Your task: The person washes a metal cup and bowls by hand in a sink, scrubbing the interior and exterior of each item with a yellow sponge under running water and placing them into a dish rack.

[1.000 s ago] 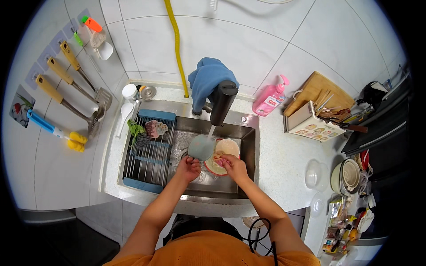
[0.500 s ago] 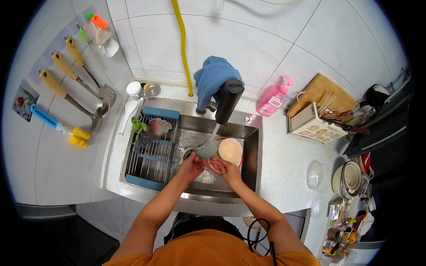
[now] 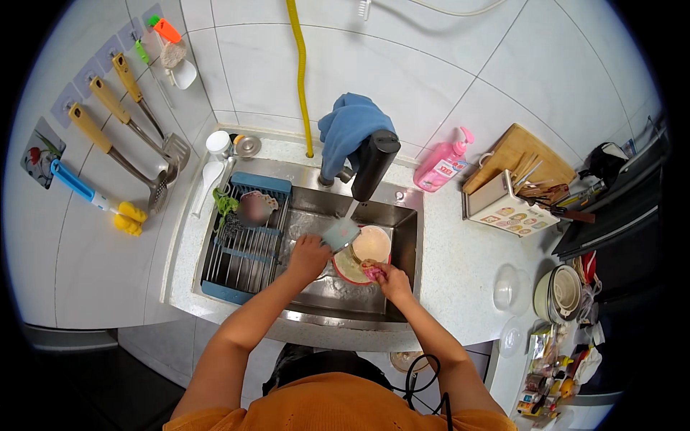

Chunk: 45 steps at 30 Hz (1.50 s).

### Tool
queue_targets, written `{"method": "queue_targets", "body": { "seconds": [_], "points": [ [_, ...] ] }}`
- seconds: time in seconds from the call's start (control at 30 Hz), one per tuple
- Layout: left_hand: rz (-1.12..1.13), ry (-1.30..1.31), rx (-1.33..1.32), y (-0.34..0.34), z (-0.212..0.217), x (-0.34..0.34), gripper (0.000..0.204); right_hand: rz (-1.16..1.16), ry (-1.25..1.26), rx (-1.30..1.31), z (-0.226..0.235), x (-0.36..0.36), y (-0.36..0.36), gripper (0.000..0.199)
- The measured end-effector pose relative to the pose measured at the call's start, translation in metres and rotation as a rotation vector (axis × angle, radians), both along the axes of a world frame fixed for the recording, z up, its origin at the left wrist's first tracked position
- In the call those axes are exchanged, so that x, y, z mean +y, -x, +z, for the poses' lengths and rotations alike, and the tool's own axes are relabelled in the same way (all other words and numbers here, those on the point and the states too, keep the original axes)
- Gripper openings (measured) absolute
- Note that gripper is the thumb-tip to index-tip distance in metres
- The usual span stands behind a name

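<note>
Under the stream from the black faucet (image 3: pixel 375 167), my left hand (image 3: pixel 309 257) is closed on a pale, translucent, cup-like vessel (image 3: pixel 340 234), tilted in the sink (image 3: pixel 338 305). Just to the right, my right hand (image 3: pixel 394 282) pinches a crumpled pink scrubbing cloth (image 3: pixel 371 271). Beyond that hand sits a round cream bowl (image 3: pixel 373 241). It rests on or in a wider red-rimmed dish (image 3: pixel 346 271), partly hidden by the bowl and the cloth.
A blue-ended drying rack (image 3: pixel 261 184) spans the sink's left side, with leafy greens (image 3: pixel 227 205) and a patterned piece (image 3: pixel 255 208) there. A blue cloth (image 3: pixel 352 126) drapes over the faucet. Pink soap bottle (image 3: pixel 443 165) and utensil holder (image 3: pixel 514 205) stand behind at right.
My hands have moved apart: the right shifted right with the pink cloth, away from the vessel. My left hand has turned over the vessel, which now tilts under the water, and the red-rimmed dish shows more.
</note>
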<state>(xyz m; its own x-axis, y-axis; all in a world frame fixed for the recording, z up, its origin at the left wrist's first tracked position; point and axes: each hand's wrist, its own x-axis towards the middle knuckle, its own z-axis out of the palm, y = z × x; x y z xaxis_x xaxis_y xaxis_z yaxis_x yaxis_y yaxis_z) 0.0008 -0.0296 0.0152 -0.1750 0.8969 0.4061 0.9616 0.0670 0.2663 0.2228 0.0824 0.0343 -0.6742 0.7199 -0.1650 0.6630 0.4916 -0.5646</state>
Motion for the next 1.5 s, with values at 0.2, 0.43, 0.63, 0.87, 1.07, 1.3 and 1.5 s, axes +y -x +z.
{"method": "queue_targets", "body": {
  "seconds": [0.2, 0.43, 0.63, 0.87, 1.07, 1.3, 1.5],
  "points": [
    [-0.051, 0.049, 0.144, 0.003, 0.013, 0.015, 0.019, 0.040, -0.052, 0.036, 0.005, -0.001, 0.003, 0.029],
    [-0.090, 0.149, 0.069, 0.023, 0.020, -0.033, 0.012, 0.088, -0.103, 0.063, 0.019, 0.000, -0.003, 0.031],
    [-0.161, 0.137, 0.098, 0.052, 0.065, -0.102, 0.011, 0.197, -0.355, 0.118, 0.023, 0.009, -0.012, 0.033],
    [0.139, 0.184, 0.172, 0.072, 0.099, -0.134, 0.017, 0.104, -0.299, 0.050, 0.031, 0.002, -0.016, 0.028],
    [0.413, 0.162, -0.678, 0.090, 0.055, -0.181, 0.009, -0.124, 0.003, 0.157, 0.025, -0.002, -0.038, 0.027],
    [0.379, 0.052, -1.601, 0.025, 0.032, -0.148, 0.010, -0.552, 0.664, 0.487, -0.004, -0.001, -0.074, 0.027],
    [0.323, 0.133, -1.785, -0.039, 0.026, -0.085, 0.015, -0.684, 0.719, 0.611, -0.018, -0.014, -0.089, 0.027]
  ]
}}
